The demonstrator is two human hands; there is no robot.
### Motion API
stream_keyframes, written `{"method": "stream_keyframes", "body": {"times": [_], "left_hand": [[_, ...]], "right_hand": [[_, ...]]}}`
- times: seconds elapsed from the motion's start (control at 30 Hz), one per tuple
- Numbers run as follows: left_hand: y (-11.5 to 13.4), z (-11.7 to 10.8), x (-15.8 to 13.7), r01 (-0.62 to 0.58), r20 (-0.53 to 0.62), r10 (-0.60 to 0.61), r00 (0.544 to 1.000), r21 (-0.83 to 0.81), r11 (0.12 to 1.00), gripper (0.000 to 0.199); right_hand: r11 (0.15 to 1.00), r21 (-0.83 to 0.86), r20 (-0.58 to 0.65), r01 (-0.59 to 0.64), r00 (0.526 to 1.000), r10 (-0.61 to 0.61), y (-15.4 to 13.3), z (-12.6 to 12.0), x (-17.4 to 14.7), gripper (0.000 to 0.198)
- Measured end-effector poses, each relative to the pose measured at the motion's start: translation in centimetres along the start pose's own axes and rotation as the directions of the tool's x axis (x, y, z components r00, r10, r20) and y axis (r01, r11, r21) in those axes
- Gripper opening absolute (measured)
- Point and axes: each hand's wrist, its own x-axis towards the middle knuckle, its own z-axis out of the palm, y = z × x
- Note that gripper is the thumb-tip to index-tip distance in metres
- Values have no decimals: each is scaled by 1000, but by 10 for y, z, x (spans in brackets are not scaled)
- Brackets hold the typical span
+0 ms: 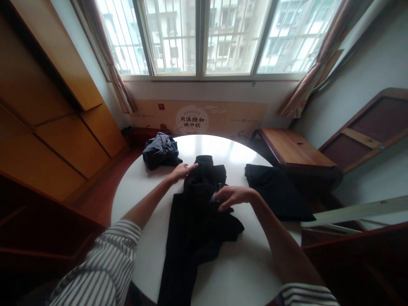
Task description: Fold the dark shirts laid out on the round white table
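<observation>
A rumpled black garment (191,238), seemingly trousers, stretches across the white round table (143,255). One long leg runs flat toward the near edge, while the far part is bunched up. My left hand (182,171) lies at the left side of the bunched part, fingers extended and touching the cloth. On the right side, my right hand (234,195) has its fingers bent down onto the cloth, thumb and fingertips gripping it. A small pale grey patch shows at those fingertips, too blurred to identify.
A heap of dark grey and black clothes (161,149) sits at the table's far left. Another black garment (274,189), folded flat, overhangs the right edge. Beyond stand a wooden bench (299,146) and the window wall; wooden cabinets (70,148) line the left.
</observation>
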Motion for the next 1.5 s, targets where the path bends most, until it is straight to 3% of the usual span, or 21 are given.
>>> {"method": "stream_keyframes", "body": {"times": [0.07,0.13,0.2,0.3,0.37,0.4,0.47,0.57,0.63,0.7,0.77,0.83,0.93,1.0,1.07,1.13,1.17,1.23,1.3,1.4,1.5], "left_hand": [[-3,15,-2,-36,50,36,998,1,999,54],[-2,26,-3,-74,102,73,992,1,997,46],[1,33,-5,-103,133,101,986,3,995,38],[6,37,-8,-178,134,178,975,-15,984,30],[9,37,-10,-276,104,286,953,-98,956,30],[11,37,-11,-321,75,336,939,-158,934,32],[18,35,-16,-361,11,379,926,-275,891,37],[30,30,-24,-301,8,326,945,-362,882,42],[38,23,-29,-260,64,300,952,-348,901,45],[43,11,-29,-240,162,279,946,-223,945,51],[46,-5,-26,-265,274,263,925,-32,964,62],[48,-23,-21,-338,307,297,904,87,937,58],[54,-42,-18,-499,51,498,866,151,853,30],[60,-48,-20,-567,-196,607,770,224,792,21],[65,-50,-21,-575,-338,636,694,270,772,24],[64,-52,-19,-560,-370,612,699,248,790,30],[61,-54,-16,-534,-350,578,737,224,816,34],[49,-59,-8,-408,-200,444,874,198,891,42],[33,-63,1,-216,71,204,976,282,935,46],[12,-63,10,-85,274,-53,960,468,880,33],[2,-55,13,-85,188,-14,982,506,858,29]], "right_hand": [[996,74,-98,-40,994,47,0,-1,-3,52],[997,26,-377,-76,923,80,5,-4,-1,55],[978,-96,-644,-182,761,78,11,-7,2,58],[917,-178,-865,-357,502,28,22,-11,7,72],[921,-159,-919,-355,394,-6,27,-11,10,87],[943,-133,-924,-304,381,-7,29,-10,12,95],[991,-31,-906,-132,422,28,31,-8,17,103],[983,132,-844,131,534,42,29,-8,21,82],[953,179,-815,246,579,4,26,-9,20,61],[917,206,-810,343,586,-37,23,-12,16,50],[890,196,-844,413,533,-61,20,-16,10,43],[890,129,-903,437,423,-77,18,-20,3,35],[884,3,-946,467,289,-149,16,-23,-6,24],[857,-52,-947,513,247,-205,15,-23,-9,18],[837,-104,-949,537,198,-246,14,-24,-10,18],[856,-171,-951,489,146,-273,17,-27,-11,23],[881,-197,-950,430,139,-280,20,-29,-11,29],[946,-208,-944,247,202,-260,28,-35,-11,42],[981,-191,-923,40,333,-193,39,-40,-11,41],[973,-213,-873,-92,465,-147,49,-45,-9,23],[964,-261,-859,-45,468,-210,50,-44,-8,22]]}}
